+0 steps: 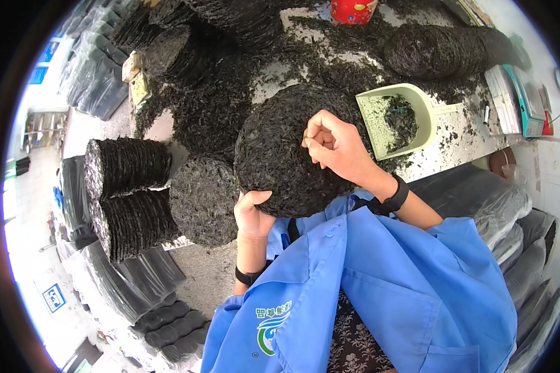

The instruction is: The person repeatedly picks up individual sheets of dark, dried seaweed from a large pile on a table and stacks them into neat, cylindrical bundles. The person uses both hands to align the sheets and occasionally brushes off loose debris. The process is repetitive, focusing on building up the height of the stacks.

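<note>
A round dark disc of dried seaweed is held up in front of me, tilted towards me. My left hand grips its lower left edge, the thumb lying on the face and the other fingers hidden behind. Over the right part of the disc is my right hand, its fingers curled and thumb pressed to them in a pinch. Whatever they pinch is too small to name. Just left of the held disc sits another round seaweed disc.
Two seaweed stacks lie on their sides at the table's left. A pale green dustpan with seaweed scraps sits right of my right hand. Loose scraps, more stacks and a red tub are farther back. Plastic-wrapped bundles flank me.
</note>
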Available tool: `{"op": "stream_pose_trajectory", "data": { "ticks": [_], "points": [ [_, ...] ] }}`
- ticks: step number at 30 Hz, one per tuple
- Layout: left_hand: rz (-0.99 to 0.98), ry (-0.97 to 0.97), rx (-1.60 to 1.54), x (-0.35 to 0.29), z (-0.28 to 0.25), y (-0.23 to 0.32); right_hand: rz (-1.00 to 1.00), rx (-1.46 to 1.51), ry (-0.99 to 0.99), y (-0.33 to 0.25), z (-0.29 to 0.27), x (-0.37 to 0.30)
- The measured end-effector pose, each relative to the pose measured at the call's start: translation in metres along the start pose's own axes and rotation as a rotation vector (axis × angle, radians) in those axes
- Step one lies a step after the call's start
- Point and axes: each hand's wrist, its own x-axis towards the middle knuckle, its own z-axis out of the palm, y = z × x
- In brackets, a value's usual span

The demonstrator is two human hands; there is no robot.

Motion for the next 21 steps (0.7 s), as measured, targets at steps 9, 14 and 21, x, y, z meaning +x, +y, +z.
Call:
{"op": "stream_pose_trajectory", "data": {
  "ticks": [9, 14, 21],
  "points": [
    [0.041, 0.017, 0.271, 0.0, 0.012, -0.009, -0.522, -0.582, 0.163, 0.002, 0.003, 0.005],
    [0.028, -0.003, 0.213, 0.002, 0.016, -0.012, -0.468, -0.535, 0.143, 0.001, -0.004, 0.006],
    [-0.009, 0.125, 0.002, 0.008, 0.01, -0.012, -0.256, -0.186, 0.036, 0.004, -0.016, 0.003]
  ]
}}
